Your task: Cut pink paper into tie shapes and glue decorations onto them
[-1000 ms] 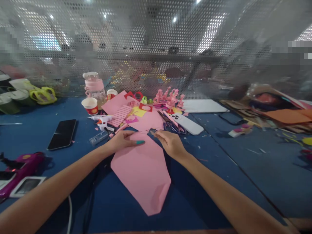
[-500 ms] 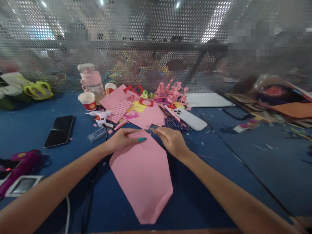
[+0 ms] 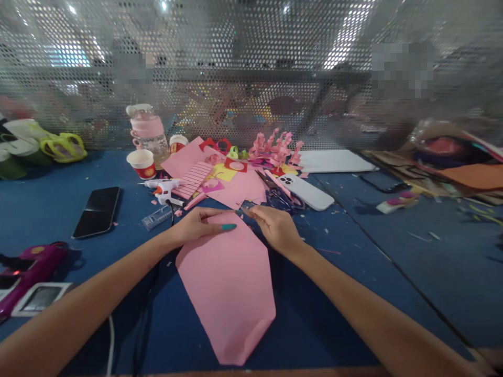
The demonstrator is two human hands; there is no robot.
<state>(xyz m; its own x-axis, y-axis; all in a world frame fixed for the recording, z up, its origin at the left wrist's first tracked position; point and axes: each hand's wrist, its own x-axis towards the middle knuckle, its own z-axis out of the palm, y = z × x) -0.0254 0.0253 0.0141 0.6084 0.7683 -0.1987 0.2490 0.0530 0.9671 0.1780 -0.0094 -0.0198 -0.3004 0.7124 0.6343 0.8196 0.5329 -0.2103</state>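
Observation:
A folded pink paper sheet [image 3: 230, 285] lies on the blue table [image 3: 353, 272] in front of me, its point toward me. My left hand [image 3: 198, 225] lies flat on the sheet's far left corner, thumb with a teal nail stretched across the paper. My right hand [image 3: 275, 228] presses the far right corner, fingertips pinching the top edge next to the left fingers. Both hands meet at the sheet's far edge.
Beyond the hands lie pink and yellow paper scraps [image 3: 231, 183], scissors [image 3: 279, 196], a white phone [image 3: 308, 191] and a glue gun [image 3: 165, 189]. A black phone [image 3: 97, 211] lies at left, a paper cup [image 3: 141, 163] and bottle [image 3: 147, 131] behind. A perforated screen [image 3: 251, 78] closes the back.
The view shifted slightly, so the sheet sits lower and nearer. Both hands stay at its far edge, hardly moved, fingertips drawn a little closer together.

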